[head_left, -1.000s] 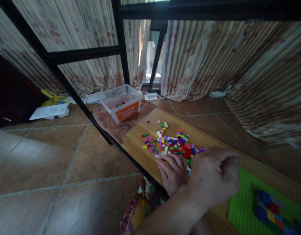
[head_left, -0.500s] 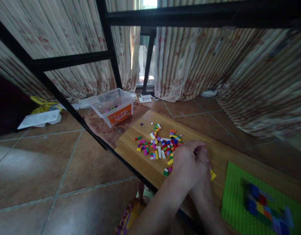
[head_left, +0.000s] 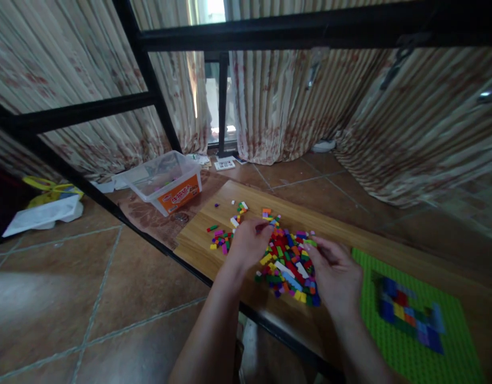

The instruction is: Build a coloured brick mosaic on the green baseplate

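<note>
A heap of small coloured toy bricks (head_left: 286,261) lies on the wooden board between my two hands. My left hand (head_left: 248,242) is over the heap's left side, its fingers curled closed; whatever is in them is hidden. At the right side, my right hand (head_left: 338,269) pinches a light green brick (head_left: 310,242) between thumb and forefinger. Right of that hand lies a green studded baseplate (head_left: 434,362), bearing a built patch of blue, red, yellow and orange bricks (head_left: 410,314).
A clear plastic box (head_left: 166,181) with an orange label stands beyond the board's left end, on a brown mat (head_left: 137,213). A black metal frame (head_left: 270,34) crosses above the board. Striped curtains (head_left: 278,106) hang behind; a white tray (head_left: 41,216) lies on the tiled floor.
My hands were together over the heap's right side; now they are apart, the left one further left. More of the heap shows between them. The camera view has shifted to the right.
</note>
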`<state>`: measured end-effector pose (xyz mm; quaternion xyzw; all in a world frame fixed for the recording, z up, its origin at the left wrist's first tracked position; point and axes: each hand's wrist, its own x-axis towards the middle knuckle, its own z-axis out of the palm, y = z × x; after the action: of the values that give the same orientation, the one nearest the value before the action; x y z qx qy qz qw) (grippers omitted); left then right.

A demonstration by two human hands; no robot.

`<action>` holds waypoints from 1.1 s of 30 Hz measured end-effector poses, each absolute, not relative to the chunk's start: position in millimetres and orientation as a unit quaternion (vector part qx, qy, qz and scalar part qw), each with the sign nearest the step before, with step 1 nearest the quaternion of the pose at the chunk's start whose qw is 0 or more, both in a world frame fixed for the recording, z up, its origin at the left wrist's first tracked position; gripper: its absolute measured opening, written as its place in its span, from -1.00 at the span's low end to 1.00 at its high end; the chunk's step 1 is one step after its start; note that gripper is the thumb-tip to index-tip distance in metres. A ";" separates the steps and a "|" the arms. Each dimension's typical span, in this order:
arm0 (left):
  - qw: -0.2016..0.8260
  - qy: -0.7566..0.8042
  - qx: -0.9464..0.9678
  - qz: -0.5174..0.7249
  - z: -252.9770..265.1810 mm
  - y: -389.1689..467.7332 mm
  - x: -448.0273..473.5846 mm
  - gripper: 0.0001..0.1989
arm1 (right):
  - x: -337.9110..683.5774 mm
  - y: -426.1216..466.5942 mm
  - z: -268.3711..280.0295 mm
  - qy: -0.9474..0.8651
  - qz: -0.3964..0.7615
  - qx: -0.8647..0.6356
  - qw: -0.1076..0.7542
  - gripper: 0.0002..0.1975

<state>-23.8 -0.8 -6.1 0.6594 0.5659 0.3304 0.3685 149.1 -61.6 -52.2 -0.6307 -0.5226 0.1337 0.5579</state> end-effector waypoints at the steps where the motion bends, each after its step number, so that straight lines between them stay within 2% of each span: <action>1: 0.404 0.523 0.679 0.320 -7.1 -4.9 -18.1 -0.73 | 148.2 -62.2 -52.1 -0.522 0.142 -0.630 0.557 -0.70; 4: 0.474 0.440 0.708 0.285 -8.9 -16.2 -1.3 -0.72 | 142.5 -64.5 -51.5 -0.544 0.173 -0.619 0.540 -0.76; 14: 0.596 0.440 0.605 0.293 -16.4 -14.4 2.4 -0.77 | 141.1 -62.5 -48.8 -0.561 0.247 -0.574 0.543 -0.81; 20: 0.545 0.471 0.637 0.274 -17.6 -8.7 -9.7 -0.71 | 136.0 -58.2 -48.2 -0.551 0.257 -0.578 0.544 -0.82; 26: 0.378 0.555 0.708 0.220 -5.7 -1.5 -28.8 -0.75 | 136.9 -43.0 -37.4 -0.637 0.170 -0.622 0.422 -0.74; 31: 0.326 0.611 0.700 0.171 -2.0 -0.8 -37.2 -0.77 | 129.5 3.3 -14.0 -0.683 0.087 -0.612 0.390 -0.72; 33: 0.317 0.626 0.693 0.166 -0.7 -0.9 -38.7 -0.77 | 123.2 30.0 -9.6 -0.705 0.069 -0.618 0.340 -0.73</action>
<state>-38.7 -0.9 -0.7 0.6930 0.6258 0.1656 0.3172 123.2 30.0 -9.6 -0.6184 -0.7052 0.0691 0.3399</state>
